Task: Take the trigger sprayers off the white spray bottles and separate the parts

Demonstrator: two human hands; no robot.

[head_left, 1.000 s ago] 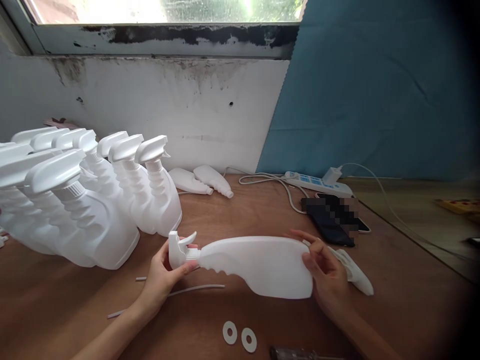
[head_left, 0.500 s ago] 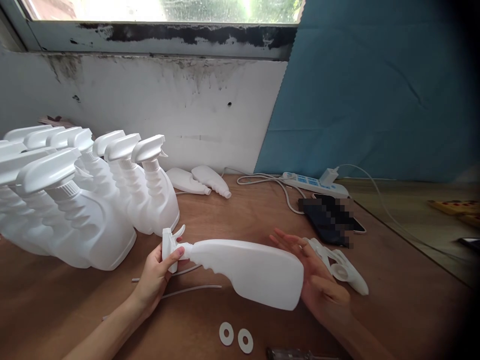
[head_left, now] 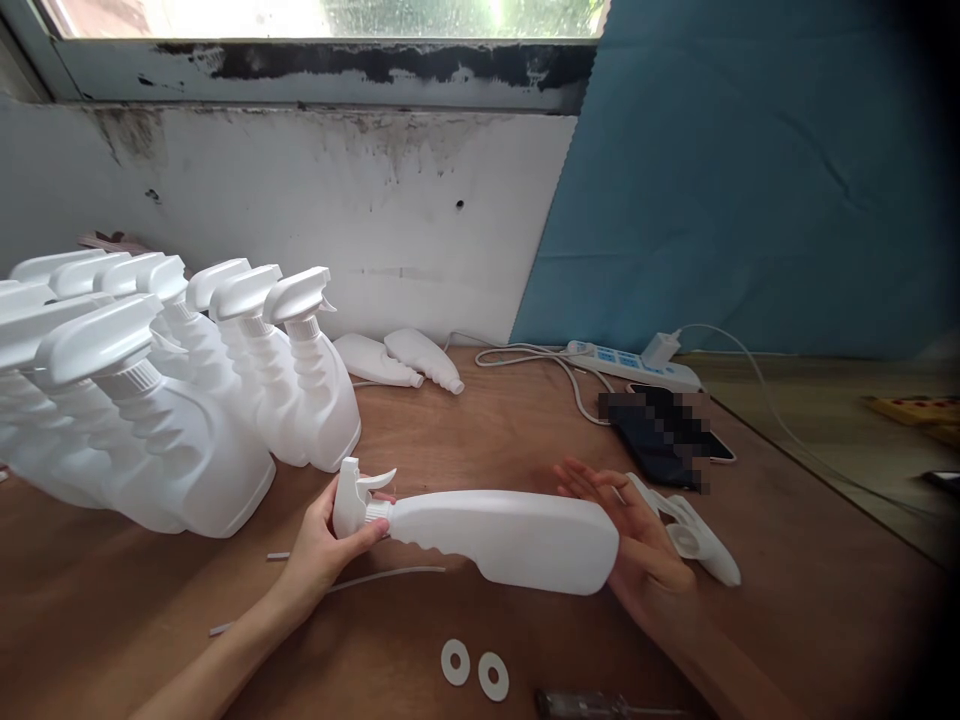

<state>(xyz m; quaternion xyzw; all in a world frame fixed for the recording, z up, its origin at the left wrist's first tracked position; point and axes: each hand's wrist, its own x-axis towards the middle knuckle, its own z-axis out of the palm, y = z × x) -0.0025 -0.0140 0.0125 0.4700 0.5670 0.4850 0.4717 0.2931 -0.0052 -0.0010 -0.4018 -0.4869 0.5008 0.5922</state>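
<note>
Surface: brown wooden table (head_left: 517,430), set against a stained white wall (head_left: 337,220). Above, a window (head_left: 337,18) with a peeling frame; a blue cloth (head_left: 735,190) covers the wall to the right. A group of white spray bottles (head_left: 217,450) stands upright on the left. Two bottles (head_left: 424,360) without spray heads lie at the back, near a power strip (head_left: 626,364) and its looped cable (head_left: 517,354). Near edge: two flat rings (head_left: 455,663) side by side, a screwdriver (head_left: 581,705) partly cut off. Thin tubes (head_left: 397,573) lie by the left forearm.

Workpiece: one white bottle (head_left: 517,540), roughly horizontal between the hands, neck left, base right. The left hand (head_left: 322,540) grips the spray head (head_left: 351,500) at its collar, where the neck meets it; thread engagement cannot be told. The right hand (head_left: 641,545) is unclenched, fingers extended behind the bottle's base end; contact with the palm is unclear. White plastic parts (head_left: 709,550) lie just beyond that hand.
</note>
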